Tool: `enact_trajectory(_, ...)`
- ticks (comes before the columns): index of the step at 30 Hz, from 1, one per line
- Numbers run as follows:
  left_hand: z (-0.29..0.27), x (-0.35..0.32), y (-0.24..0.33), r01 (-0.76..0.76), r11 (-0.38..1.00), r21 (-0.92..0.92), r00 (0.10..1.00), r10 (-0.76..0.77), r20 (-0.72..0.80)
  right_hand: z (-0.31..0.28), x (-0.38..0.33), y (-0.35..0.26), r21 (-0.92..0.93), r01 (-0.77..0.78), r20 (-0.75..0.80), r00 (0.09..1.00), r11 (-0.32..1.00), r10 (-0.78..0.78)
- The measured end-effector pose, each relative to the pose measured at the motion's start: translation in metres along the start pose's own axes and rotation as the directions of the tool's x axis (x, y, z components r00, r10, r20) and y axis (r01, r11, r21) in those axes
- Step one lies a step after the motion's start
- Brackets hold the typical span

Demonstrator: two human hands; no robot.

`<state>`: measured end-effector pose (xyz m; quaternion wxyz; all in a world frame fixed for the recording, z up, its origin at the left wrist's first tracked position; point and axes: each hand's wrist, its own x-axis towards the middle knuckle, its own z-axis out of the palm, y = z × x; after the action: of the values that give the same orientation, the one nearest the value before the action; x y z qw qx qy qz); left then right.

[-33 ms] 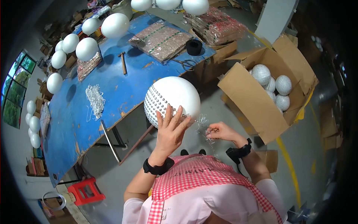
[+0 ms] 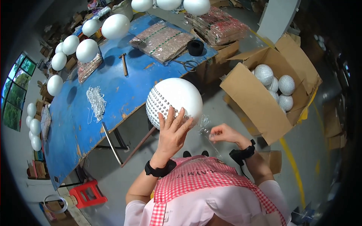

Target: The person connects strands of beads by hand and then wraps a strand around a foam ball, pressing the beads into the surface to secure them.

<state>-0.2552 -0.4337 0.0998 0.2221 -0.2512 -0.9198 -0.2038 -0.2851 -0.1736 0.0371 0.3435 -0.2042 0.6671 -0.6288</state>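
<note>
A large white foam ball (image 2: 174, 101) hangs in front of me, its left and lower side covered with rows of small silver beads. My left hand (image 2: 171, 132) presses against the ball's near side with fingers spread, holding it. Just right of the ball, my right hand (image 2: 223, 133) pinches a thin clear strand of beads (image 2: 204, 125) that runs toward the ball's lower edge. Both wrists wear black bands.
A blue table (image 2: 113, 101) to the left carries plain white balls (image 2: 115, 25), packets of bead strips (image 2: 162, 39), a hammer (image 2: 123, 64), scissors (image 2: 187, 65) and a black roll (image 2: 195, 47). An open cardboard box (image 2: 252, 101) at right holds silver balls (image 2: 264, 74). A red stool (image 2: 85, 194) stands near left.
</note>
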Motion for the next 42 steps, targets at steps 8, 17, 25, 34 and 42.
enact_trajectory(8,0.004,-0.001,-0.002,0.039,0.999,0.014,0.999,-0.039,0.013,-0.010,0.002,0.013,0.085,-0.160,-0.116,0.979,0.983,0.169)
enact_trajectory(17,0.004,-0.002,-0.005,0.026,0.997,0.073,1.000,-0.026,0.001,0.002,-0.002,0.007,-0.257,0.079,-0.374,0.911,0.963,-0.174)
enact_trajectory(25,0.005,-0.001,-0.006,0.043,0.996,0.080,0.999,-0.041,-0.026,-0.009,-0.010,-0.002,-0.083,0.079,-0.331,0.938,0.993,-0.102)
enact_trajectory(34,0.002,-0.001,-0.013,0.024,0.995,0.097,0.999,-0.021,-0.025,-0.041,-0.030,0.123,-0.450,-0.429,-0.471,0.859,0.783,0.200)
enact_trajectory(42,0.002,-0.001,-0.006,0.014,0.996,0.084,0.999,-0.016,0.030,-0.027,-0.005,0.074,0.049,-0.209,-0.016,0.978,0.977,0.210)
